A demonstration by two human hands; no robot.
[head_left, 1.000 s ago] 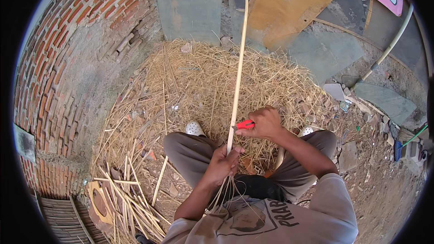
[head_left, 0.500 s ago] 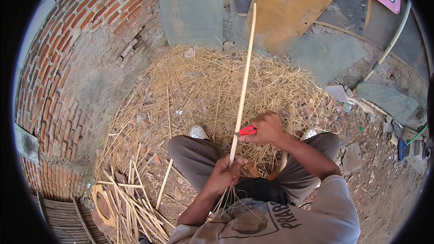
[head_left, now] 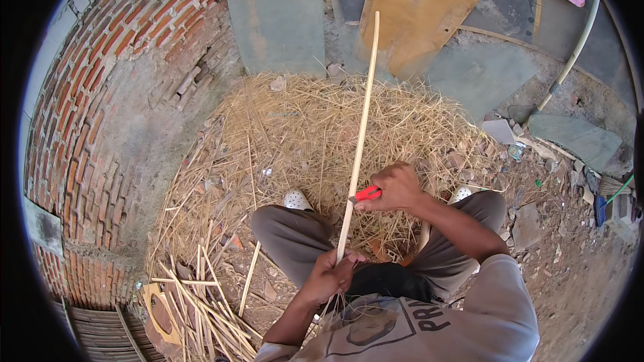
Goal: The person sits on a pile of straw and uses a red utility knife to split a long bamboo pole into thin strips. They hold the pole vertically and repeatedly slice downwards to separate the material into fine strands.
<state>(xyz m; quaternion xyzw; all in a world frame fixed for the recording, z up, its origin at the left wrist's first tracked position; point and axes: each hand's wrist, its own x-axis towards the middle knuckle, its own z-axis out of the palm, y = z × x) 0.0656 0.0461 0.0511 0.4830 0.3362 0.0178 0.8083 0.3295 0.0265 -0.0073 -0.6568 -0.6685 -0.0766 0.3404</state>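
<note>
"How are you gripping that?"

"My left hand [head_left: 329, 275] is closed round the lower part of a long, narrow, pale-yellow bamboo-like strip [head_left: 362, 124], which slants from lower centre to upper centre of the frame."

"And the right hand [head_left: 397, 188]?"

"Clenched on a red-handled knife [head_left: 368, 193], mid-frame, its blade meeting the strip above my left hand. I'd say the low grip steadies the strip and keeps those fingers clear of the edge."

"Why keep that heap of loose pale-yellow sticks [head_left: 204, 308] at lower left?"

"Probably for easy reach, clear of the thin straw-coloured shavings [head_left: 295, 121] spread across the middle."
</note>
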